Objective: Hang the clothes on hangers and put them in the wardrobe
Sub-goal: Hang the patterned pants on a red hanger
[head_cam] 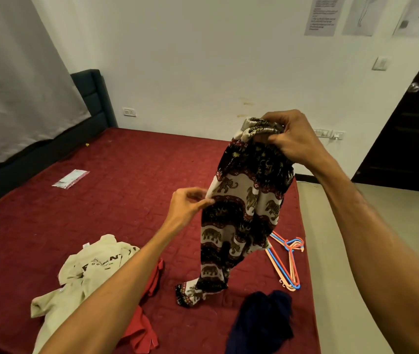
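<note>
Right of centre, the right hand (292, 141) gripped the waistband of one pair of elephant-print trousers (241, 213); the left hand (188, 205) pinched their edge lower down. Below lay a beige shirt (88, 267), a red garment (139, 333), a navy garment (264, 320) and overlapping hangers (290, 261), uncountable.

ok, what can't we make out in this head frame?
Head view:
Left hand: motion-blurred; grip on the trousers unclear.
Hangers: partly behind the trousers; count unclear.
Red garment: mostly under the left arm and beige shirt.
Navy garment: cut by bottom edge.
Wall papers: text too small.
Wardrobe: not in view.
</note>
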